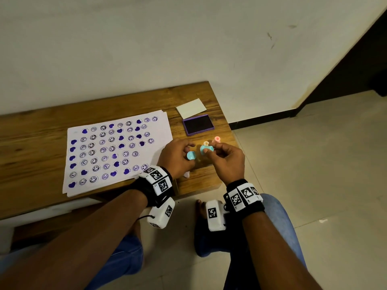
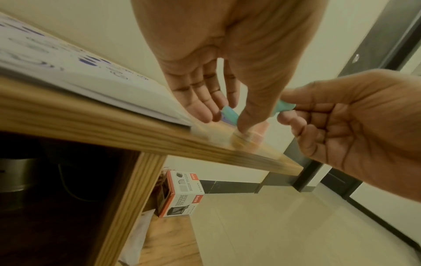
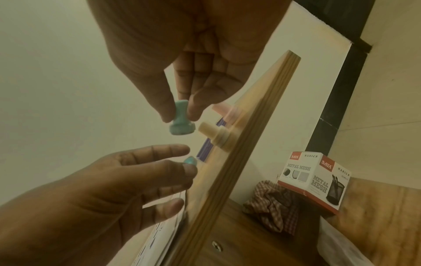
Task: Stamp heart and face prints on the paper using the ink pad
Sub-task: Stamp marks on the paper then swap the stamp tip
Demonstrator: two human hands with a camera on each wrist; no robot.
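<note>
My right hand point(image 1: 210, 151) pinches a teal stamp point(image 1: 205, 151) by its stem between thumb and fingertip, above the table's right end. In the right wrist view the teal stamp point(image 3: 181, 119) hangs with its wide base away from the palm. My left hand point(image 1: 189, 154) sits just to its left and pinches the stamp's teal cap point(image 1: 191, 155), apart from the stamp. The white paper point(image 1: 117, 151) lies to the left, covered in several purple heart and face prints. The open purple ink pad point(image 1: 198, 124) lies beyond the hands.
A cream stamp point(image 1: 206, 143) and a pink stamp point(image 1: 217, 139) stand on the wooden table point(image 1: 41, 126) just behind the hands. The pad's white lid point(image 1: 190, 108) lies at the back. A cardboard box point(image 3: 316, 180) and a checked cloth point(image 3: 271, 203) sit below.
</note>
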